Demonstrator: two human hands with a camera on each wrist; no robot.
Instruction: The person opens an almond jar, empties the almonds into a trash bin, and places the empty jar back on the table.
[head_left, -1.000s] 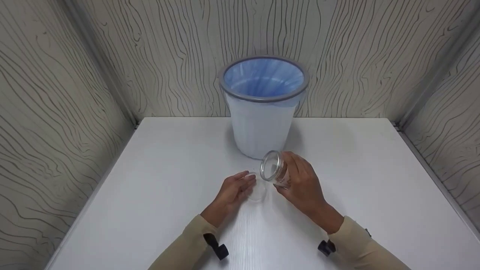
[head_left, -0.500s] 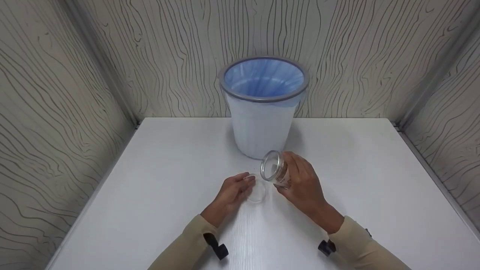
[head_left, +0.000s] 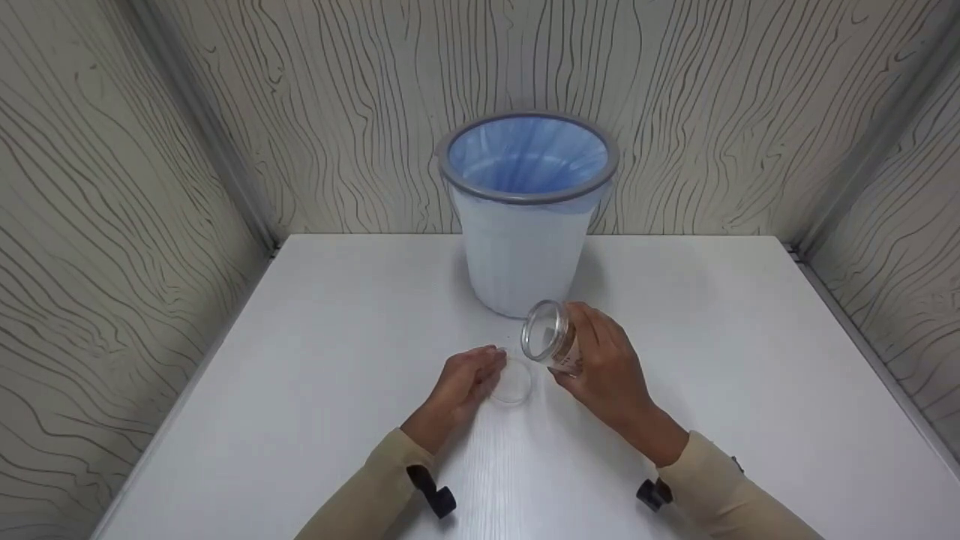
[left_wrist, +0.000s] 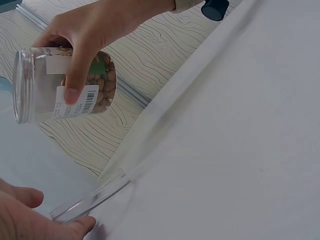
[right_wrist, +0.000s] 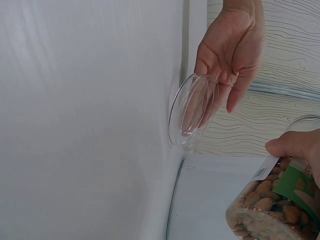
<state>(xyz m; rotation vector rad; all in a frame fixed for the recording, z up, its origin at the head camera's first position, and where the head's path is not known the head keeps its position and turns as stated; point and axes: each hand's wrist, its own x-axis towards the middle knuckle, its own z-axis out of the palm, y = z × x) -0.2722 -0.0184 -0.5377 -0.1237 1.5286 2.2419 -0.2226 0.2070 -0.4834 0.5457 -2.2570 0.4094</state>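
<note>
The right hand [head_left: 611, 375] has its grip clamped round a clear jar [left_wrist: 42, 95], holding it up on its side above the worktop [head_left: 337, 337], with the bare mouth turned left. Brown almonds [right_wrist: 265, 190] are gathered toward the jar's base, and a white label [left_wrist: 90, 101] with a barcode and a green label [right_wrist: 295, 185] show on its wall. Just left of the jar and lower, a shallow clear dish [head_left: 512, 382] sits on the worktop around the middle. The left hand [head_left: 469, 379] is at the dish's left side, its grip apart: the thumb stands away from the fingers, which lie against the dish. On the far side of the worktop, behind both hands, stands a white bin [head_left: 517, 255] with a grey rim [head_left: 529, 198] and a blue liner [head_left: 529, 161]. Wood-patterned walls [head_left: 360, 112] enclose the far, left and right sides. Beige sleeves [head_left: 375, 480] cover both forearms.
</note>
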